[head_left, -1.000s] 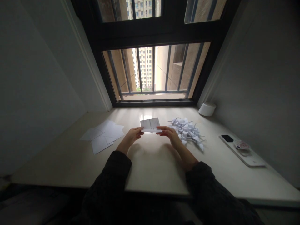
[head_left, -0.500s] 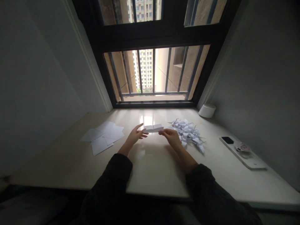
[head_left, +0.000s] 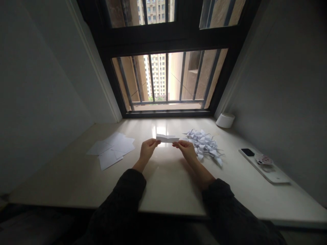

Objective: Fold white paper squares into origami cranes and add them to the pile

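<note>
A narrow folded piece of white paper [head_left: 167, 139] is held up over the pale sill, stretched crosswise between both hands. My left hand [head_left: 148, 148] pinches its left end between thumb and fingers. At the other end, my right hand [head_left: 186, 148] grips the lower right corner with thumb and forefinger. Creases show along the strip. Just right of my right hand lies a heap of folded paper cranes [head_left: 204, 143]. Several loose white paper sheets [head_left: 112, 149] overlap on the left, apart from my left hand.
The pale windowsill [head_left: 168, 190] has its front edge near my forearms. On the right lies a white phone [head_left: 265, 166] with a round grip on its back. A white rounded object [head_left: 225, 120] stands in the back right corner, beside the barred window [head_left: 167, 81].
My left hand's fingers, spread beside the paper before, have closed on its left end. The paper has tilted slightly, its left end now higher. My right hand keeps its hold.
</note>
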A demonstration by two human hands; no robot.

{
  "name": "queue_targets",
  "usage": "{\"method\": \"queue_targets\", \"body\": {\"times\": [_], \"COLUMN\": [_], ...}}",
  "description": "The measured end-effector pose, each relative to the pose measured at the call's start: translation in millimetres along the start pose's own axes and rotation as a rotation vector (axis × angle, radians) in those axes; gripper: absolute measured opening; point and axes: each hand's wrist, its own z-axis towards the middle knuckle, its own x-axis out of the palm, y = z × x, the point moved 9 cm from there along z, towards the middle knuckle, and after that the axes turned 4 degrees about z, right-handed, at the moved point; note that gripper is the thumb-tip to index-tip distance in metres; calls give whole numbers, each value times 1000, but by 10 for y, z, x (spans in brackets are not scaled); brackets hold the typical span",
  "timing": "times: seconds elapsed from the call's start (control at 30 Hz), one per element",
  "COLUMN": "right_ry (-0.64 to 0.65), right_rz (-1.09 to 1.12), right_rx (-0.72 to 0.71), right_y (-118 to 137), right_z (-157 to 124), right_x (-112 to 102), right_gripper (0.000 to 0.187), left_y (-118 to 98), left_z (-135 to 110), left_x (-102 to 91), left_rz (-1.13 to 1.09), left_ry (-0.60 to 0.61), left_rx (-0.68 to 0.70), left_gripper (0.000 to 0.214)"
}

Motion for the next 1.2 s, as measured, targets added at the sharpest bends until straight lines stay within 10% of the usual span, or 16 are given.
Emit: {"method": "queue_targets", "body": {"times": [0.5,1.2], "right_ry": [-186,-285], "right_rz": [291,327], "right_rx": [112,120], "right_y": [-204,-163], "right_z": [-37,-102], "right_x": [-64,-117], "right_gripper": [36,39], "left_y": [-27,86], "left_z": [-131,-165], "left_x": [125,170], "left_rz": [-262,-252], "left_ry": [-111,-138], "left_rx": [-88,-168], "left_gripper": [73,37]}}
